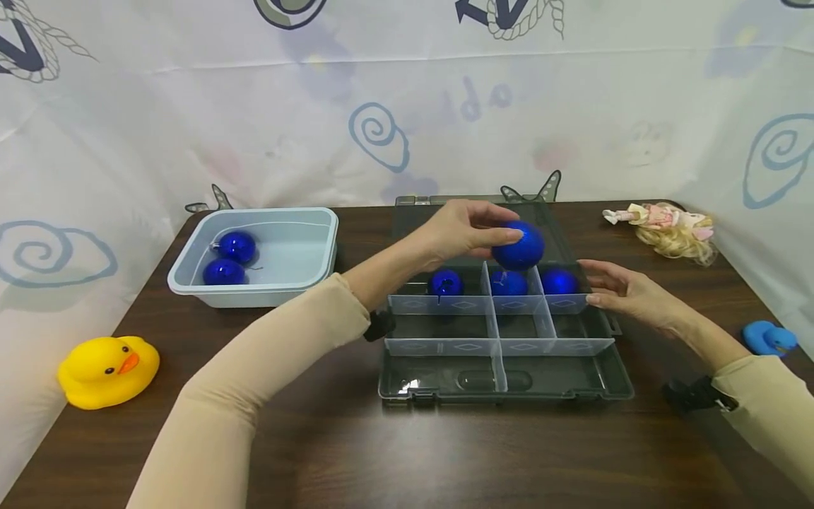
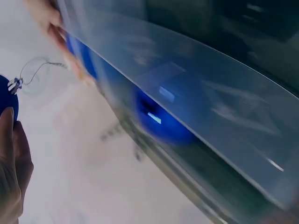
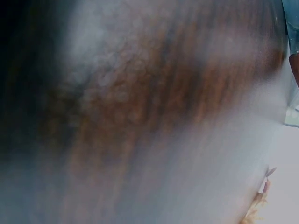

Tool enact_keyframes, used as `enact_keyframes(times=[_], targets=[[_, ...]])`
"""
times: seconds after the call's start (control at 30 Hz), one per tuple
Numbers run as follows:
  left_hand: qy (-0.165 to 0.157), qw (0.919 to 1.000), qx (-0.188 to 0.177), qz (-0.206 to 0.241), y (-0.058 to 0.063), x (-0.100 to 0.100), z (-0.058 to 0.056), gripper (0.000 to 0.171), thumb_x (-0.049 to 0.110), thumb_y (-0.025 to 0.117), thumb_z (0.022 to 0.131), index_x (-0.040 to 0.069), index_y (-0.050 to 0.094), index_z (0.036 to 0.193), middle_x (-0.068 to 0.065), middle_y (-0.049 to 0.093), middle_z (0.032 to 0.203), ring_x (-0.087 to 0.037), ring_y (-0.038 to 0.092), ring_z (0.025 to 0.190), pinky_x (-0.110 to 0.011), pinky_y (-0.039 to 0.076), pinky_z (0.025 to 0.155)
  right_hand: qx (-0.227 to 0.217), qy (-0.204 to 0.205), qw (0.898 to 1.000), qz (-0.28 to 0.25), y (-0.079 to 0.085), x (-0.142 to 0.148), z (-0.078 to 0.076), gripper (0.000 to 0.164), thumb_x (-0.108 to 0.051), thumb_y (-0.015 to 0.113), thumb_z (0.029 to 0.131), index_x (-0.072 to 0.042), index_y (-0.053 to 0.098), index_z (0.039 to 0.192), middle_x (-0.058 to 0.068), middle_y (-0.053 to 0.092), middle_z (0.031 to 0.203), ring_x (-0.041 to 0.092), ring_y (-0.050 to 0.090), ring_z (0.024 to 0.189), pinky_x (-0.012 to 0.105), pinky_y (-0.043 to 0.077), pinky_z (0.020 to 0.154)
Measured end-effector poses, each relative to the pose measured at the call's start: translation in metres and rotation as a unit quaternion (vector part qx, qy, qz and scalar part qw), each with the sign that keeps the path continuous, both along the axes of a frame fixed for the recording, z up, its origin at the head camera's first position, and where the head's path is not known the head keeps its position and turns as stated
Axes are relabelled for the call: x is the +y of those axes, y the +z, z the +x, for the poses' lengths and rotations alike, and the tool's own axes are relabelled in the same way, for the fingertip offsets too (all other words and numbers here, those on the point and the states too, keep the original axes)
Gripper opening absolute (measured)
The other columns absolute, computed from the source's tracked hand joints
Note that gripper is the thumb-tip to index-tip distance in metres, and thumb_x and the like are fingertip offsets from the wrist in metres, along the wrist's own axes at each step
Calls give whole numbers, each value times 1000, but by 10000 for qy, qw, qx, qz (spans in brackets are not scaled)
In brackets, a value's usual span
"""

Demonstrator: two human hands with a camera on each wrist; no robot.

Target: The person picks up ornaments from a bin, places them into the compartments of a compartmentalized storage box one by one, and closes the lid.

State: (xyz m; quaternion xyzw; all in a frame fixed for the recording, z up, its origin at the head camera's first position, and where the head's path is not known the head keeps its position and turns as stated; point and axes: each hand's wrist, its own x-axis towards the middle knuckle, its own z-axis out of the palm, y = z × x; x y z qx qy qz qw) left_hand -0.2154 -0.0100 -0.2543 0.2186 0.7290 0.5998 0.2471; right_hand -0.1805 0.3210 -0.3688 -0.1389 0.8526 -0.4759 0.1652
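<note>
My left hand [image 1: 473, 230] pinches a shiny blue Christmas bauble [image 1: 523, 247] between thumb and fingers, above the back row of a dark transparent divided box [image 1: 445, 382]. In the left wrist view, the held bauble [image 2: 7, 98] shows a silver cap and a thread loop. Three blue baubles sit in the back compartments: one at left [image 1: 446, 283], one in the middle [image 1: 509, 283] and one at right [image 1: 559, 281]. At the box's right wall, my right hand [image 1: 626, 293] rests with its fingertips and thumb against the edge.
A pale blue tub [image 1: 292, 247] holding two blue baubles [image 1: 237, 247] stands at the back left. A yellow rubber duck [image 1: 108, 371] sits at the left edge, a small blue duck [image 1: 768, 338] at the right. A blond doll [image 1: 668, 226] lies back right. The box's lid [image 1: 413, 223] lies folded back.
</note>
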Motion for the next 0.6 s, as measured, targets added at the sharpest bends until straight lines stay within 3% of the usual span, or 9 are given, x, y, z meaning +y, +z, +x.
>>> enact_keyframes(times=[0.13,0.2,0.27,0.37,0.6], targets=[[-344,9994,41,91,3,36,9,39,17,67,88,5,58,124,-9,60,119,-19,61,105,-30,55,81,-90,-28,9999,-141,0,0,-1,64,-16,54,96,2,19,147,29,32,145,7,47,121,12,45,84],[-484,9987,144,-8,2,52,13,38,18,68,87,7,59,123,-7,61,119,-16,62,102,-27,55,77,-94,-75,9997,-233,-1,0,-1,63,-14,55,96,6,20,145,18,48,137,-4,51,110,13,47,84],[-571,9980,217,-148,-3,65,16,38,18,70,86,8,61,122,-5,62,119,-13,63,99,-24,55,74,-78,-98,9993,-360,-1,1,-1,61,-11,56,95,10,22,142,1,58,124,-7,54,102,15,48,82],[-651,9961,404,-436,-16,78,21,38,20,71,84,9,63,120,-3,64,118,-10,64,94,-21,55,71,-79,-70,9989,-465,-2,2,0,61,-7,56,94,13,22,140,-21,55,110,-4,56,98,16,48,81],[-793,9847,967,-1215,-42,90,25,38,26,73,83,12,66,117,0,66,118,-6,62,100,-14,50,75,-72,206,9979,-608,-3,3,-1,60,-9,52,97,1,21,146,-22,49,119,-8,53,106,17,49,83]])
